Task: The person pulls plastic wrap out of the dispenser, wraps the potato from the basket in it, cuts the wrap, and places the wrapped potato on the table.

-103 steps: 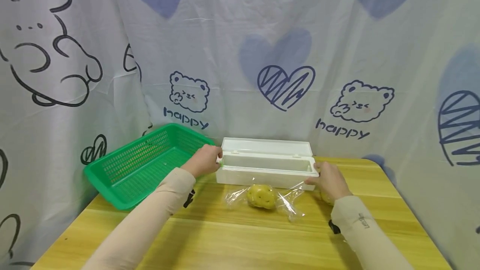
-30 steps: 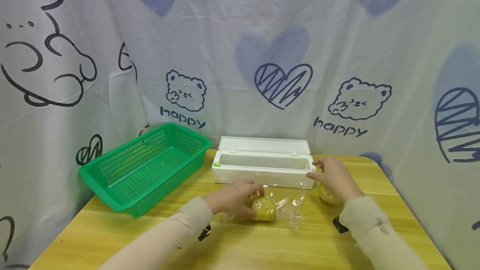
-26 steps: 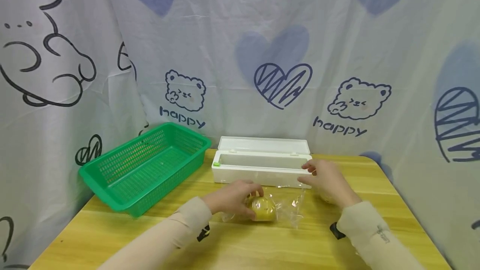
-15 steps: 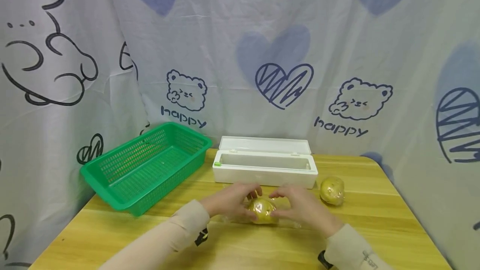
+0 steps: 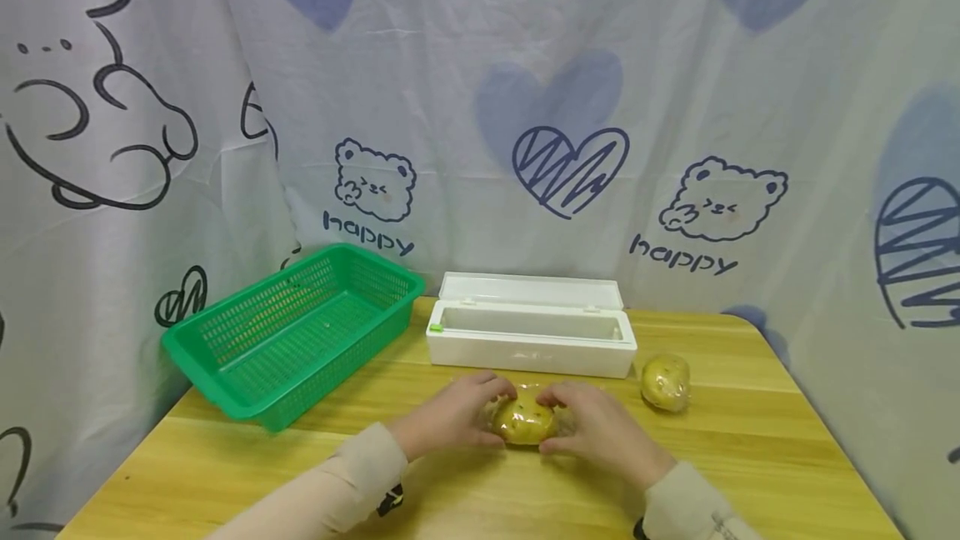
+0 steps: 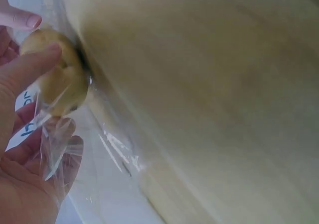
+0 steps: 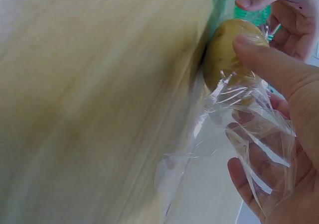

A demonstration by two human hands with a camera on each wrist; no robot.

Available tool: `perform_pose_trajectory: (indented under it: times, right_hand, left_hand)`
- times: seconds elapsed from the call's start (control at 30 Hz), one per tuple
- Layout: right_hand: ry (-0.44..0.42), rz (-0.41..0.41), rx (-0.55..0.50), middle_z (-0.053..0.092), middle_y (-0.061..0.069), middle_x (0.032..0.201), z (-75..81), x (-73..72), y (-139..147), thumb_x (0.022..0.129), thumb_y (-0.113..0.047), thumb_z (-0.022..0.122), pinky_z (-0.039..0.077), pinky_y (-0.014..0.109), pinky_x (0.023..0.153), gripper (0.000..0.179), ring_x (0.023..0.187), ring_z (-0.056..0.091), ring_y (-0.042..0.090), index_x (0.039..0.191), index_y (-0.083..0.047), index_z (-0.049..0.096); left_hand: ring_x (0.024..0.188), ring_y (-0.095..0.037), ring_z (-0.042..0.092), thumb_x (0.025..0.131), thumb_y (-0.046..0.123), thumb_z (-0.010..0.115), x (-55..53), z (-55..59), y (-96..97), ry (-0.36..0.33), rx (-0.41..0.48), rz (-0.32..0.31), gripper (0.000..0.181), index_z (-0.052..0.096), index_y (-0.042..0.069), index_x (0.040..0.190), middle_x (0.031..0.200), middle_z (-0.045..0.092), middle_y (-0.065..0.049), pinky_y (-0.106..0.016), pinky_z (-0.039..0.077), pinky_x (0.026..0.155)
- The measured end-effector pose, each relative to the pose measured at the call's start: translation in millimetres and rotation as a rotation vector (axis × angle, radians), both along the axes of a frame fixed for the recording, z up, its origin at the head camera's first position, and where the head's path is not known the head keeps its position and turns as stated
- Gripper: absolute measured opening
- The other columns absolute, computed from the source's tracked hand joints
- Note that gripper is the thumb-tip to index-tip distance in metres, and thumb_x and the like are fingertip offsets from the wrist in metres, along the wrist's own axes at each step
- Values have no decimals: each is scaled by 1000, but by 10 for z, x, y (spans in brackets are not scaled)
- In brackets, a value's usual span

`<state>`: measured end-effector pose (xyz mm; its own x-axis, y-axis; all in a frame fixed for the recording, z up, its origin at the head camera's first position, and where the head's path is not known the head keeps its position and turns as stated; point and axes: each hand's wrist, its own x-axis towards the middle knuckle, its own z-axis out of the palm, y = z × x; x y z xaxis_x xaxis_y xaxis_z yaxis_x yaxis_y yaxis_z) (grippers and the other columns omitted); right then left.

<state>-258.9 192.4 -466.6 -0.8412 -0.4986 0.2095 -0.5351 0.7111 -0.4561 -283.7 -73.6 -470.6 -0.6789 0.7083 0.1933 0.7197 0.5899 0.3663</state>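
A yellow potato [image 5: 525, 422] lies on the table in front of the white box, wrapped in clear cling film. My left hand [image 5: 453, 417] holds it from the left and my right hand [image 5: 603, 427] from the right. Both thumbs sit on the near side of the potato, with fingers curled toward its far side. Loose cling film [image 7: 264, 149] bunches against the right palm in the right wrist view. In the left wrist view, more film [image 6: 117, 144] trails past the left fingers beside the potato [image 6: 62, 77].
Behind the hands stands a long white cling film box [image 5: 525, 354], its lid raised and a green tab [image 5: 437, 327] at its left end. A second film-wrapped potato [image 5: 665, 382] sits at its right. A green basket [image 5: 341, 357] stands at the left, by the printed curtain [image 5: 465, 223].
Both hands left the white box for the potato; the left came first, then the right from the box's right end. The film ends that spread sideways are now gathered under the hands.
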Motion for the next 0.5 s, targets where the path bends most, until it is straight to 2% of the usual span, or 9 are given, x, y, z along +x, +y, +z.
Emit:
perform_pose_trajectory:
  times: [0.2,0.5]
  right_hand:
    - [26,7,-10,79,-3,120,-47,-13,3,81,-31,95,60,46,98,50,109,73,18,124,-15,74]
    - [-53,26,-29,78,2,122,-8,-14,53,90,-35,87,60,49,99,46,111,73,23,127,-15,70]
  left_hand:
    - [114,-20,70,86,21,92,5,-49,7,-24,49,21,53,65,11,131,126,72,-6,-35,60,101]
    - [114,-14,70,90,25,88,-43,-79,-19,-88,91,24,48,64,13,130,126,75,-2,-33,58,105]
